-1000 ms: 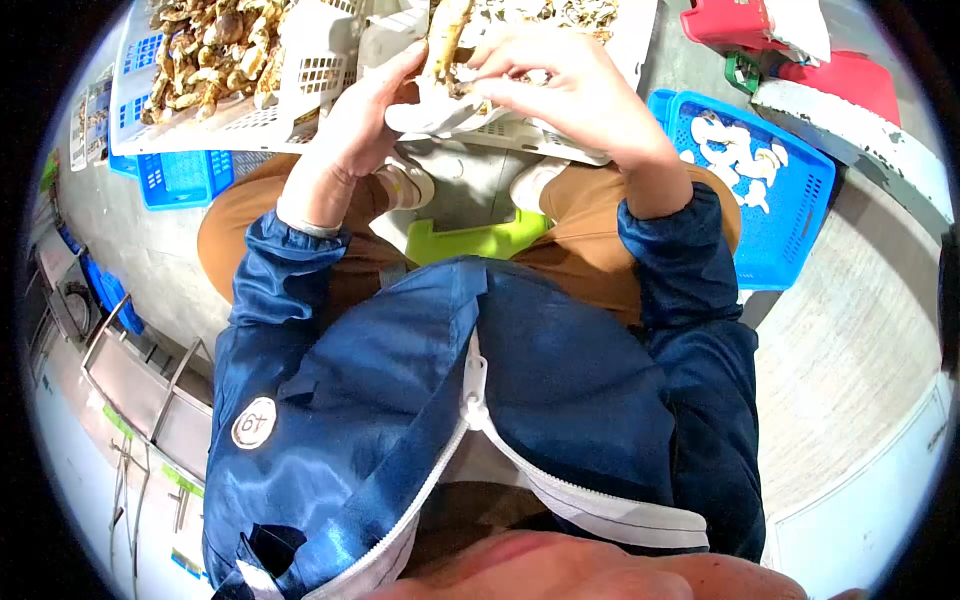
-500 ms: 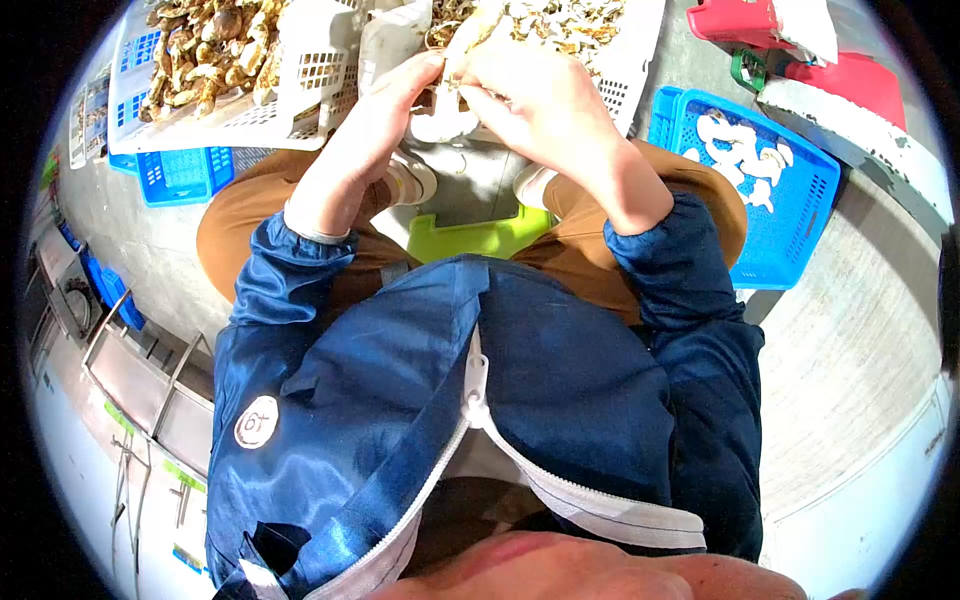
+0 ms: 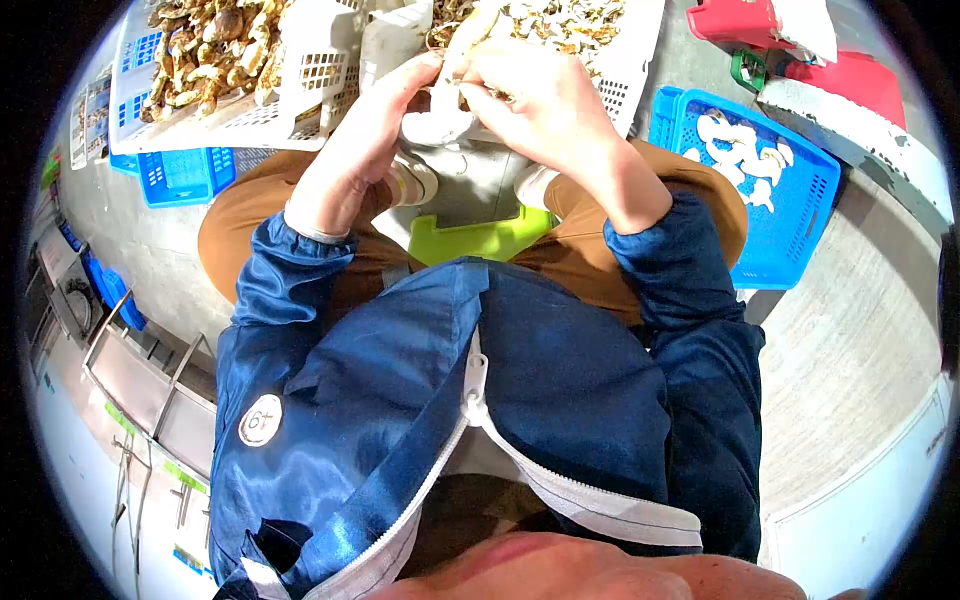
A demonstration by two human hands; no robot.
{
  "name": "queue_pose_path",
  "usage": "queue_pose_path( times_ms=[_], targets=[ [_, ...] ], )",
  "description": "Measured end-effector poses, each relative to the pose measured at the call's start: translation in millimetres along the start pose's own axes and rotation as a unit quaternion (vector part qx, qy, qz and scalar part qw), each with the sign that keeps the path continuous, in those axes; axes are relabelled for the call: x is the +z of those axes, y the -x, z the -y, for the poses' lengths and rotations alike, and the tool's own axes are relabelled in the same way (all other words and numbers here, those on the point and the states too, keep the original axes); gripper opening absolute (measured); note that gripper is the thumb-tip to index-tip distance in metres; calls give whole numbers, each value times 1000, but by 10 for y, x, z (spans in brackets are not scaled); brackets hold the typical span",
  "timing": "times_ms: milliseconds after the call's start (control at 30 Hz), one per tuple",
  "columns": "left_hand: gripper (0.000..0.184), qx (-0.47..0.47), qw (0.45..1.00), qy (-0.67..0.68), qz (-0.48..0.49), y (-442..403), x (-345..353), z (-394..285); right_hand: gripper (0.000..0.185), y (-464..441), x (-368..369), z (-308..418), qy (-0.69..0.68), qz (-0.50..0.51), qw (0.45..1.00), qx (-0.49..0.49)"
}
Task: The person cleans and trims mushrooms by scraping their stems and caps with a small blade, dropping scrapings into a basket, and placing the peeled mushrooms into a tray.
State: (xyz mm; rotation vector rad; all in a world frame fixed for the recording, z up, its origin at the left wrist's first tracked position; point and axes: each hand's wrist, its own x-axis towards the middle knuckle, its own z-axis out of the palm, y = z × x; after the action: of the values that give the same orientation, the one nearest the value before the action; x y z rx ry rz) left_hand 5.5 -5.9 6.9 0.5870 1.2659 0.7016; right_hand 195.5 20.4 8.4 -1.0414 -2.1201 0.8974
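Your left hand (image 3: pixel 355 135) grips the pale, long-stemmed mushroom (image 3: pixel 437 127), which lies between both hands, white cap towards you, stem pointing away. Your right hand (image 3: pixel 545 105), equally near, has its fingers curled beside the stem; grip unclear.

I am looking into what seems to be a produce-handling workroom, not a home kitchen. At the far left, brown mushrooms (image 3: pixel 215 50) are filling a broad white plastic crate (image 3: pixel 230 138), and at the far centre pale scraps (image 3: pixel 575 25) are lying in a perforated white bin (image 3: pixel 640 60). To the right, a blue slotted basket (image 3: pixel 790 235) is holding white pieces (image 3: pixel 735 145); another blue basket (image 3: pixel 185 175) is sitting at left. All this is standing low, by a hard grey floor (image 3: pixel 165 240). Bare metal frames (image 3: pixel 170 390) are lining the near left, and I am seeing a numbered round badge (image 3: pixel 260 420) on the worker's blue jacket (image 3: pixel 560 380).
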Motion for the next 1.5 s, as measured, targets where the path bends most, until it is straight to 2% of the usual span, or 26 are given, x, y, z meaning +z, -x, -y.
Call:
queue_pose_path(
  times_ms=[133, 167, 200, 233, 333, 367, 433, 467, 500, 533, 633, 667, 733, 833, 900, 1033, 1133, 1167, 1200, 1267, 1300, 1400, 1467, 1500],
  targets=[
    [42, -23, 997, 55, 48, -98, -165, 59, 15, -32, -2, -189, 16, -117, 993, 16],
    [43, -37, 994, 76, 63, -114, -207, 64, 13, -35, -114, -293, 16, -119, 992, 23],
    [45, -52, 991, 97, 78, -135, -252, 80, 12, -74, -192, -383, 55, -203, 977, -27],
    [48, -52, 991, 110, 61, -162, -281, 116, 5, -151, -434, -121, 1, -219, 974, 63],
    [50, -84, 976, 185, 75, -68, -200, 12, 6, -128, -681, -435, 120, -301, 945, 44],
    [49, -98, 966, 215, 106, -71, -230, 6, 7, -114, -704, -425, 86, -272, 956, 63],
    [48, -66, 956, 232, 169, -48, -241, -15, 8, -102, -758, -329, 16, -213, 972, 98],
    [48, -50, 949, 240, 200, -43, -247, -27, 9, -98, -646, -347, -156, -130, 966, 158],
    [49, -52, 955, 240, 164, -84, -284, 23, 12, -100, -609, -212, -129, -54, 971, 192],
    [48, -52, 952, 246, 175, -84, -288, 18, 14, -96, -572, -78, -102, 23, 969, 226],
    [46, -70, 945, 261, 183, -81, -267, -20, 15, -66, -242, -130, -287, 43, 956, 52],
    [46, -75, 938, 273, 198, -102, -279, -13, 18, -81, -210, -144, -243, 57, 968, 14],
    [46, -87, 924, 296, 227, -134, -288, 10, 18, -75, -193, -112, -200, 55, 978, 18],
    [43, -79, 945, 261, 177, -120, -198, 6, 18, -64, -160, -134, -151, 33, 988, 10],
    [41, -84, 955, 247, 139, -135, -204, 36, 17, -56, -154, -108, -130, 27, 990, 38],
    [39, -68, 962, 229, 129, -118, -154, 30, 17, -41, -103, -27, -81, 2, 994, 77],
    [41, -73, 951, 248, 170, -102, -183, 15, 13, -108, -138, -140, 5, -106, 993, 55],
    [42, -73, 939, 269, 202, -69, -169, -16, 11, -97, -234, -134, -70, -163, 977, 120],
    [43, -73, 925, 289, 234, -50, -160, -34, 12, -111, -289, -348, 29, -214, 973, 82],
    [44, -50, 949, 275, 145, -74, -163, 5, 10, -191, -591, -202, -38, -215, 962, 162],
    [44, -38, 958, 267, 101, -90, -155, 13, 10, -214, -545, -286, -60, -229, 960, 148],
    [46, -3, 968, 231, 102, -87, -146, -12, 13, -141, -351, -275, -230, -18, 969, 88],
    [50, -6, 969, 211, 130, -99, -203, 43, 14, -113, -149, -141, -252, -6, 967, 48],
    [51, -1, 970, 205, 132, -83, -163, 13, 16, -124, -135, -152, -195, -12, 980, -25]
  ],
)
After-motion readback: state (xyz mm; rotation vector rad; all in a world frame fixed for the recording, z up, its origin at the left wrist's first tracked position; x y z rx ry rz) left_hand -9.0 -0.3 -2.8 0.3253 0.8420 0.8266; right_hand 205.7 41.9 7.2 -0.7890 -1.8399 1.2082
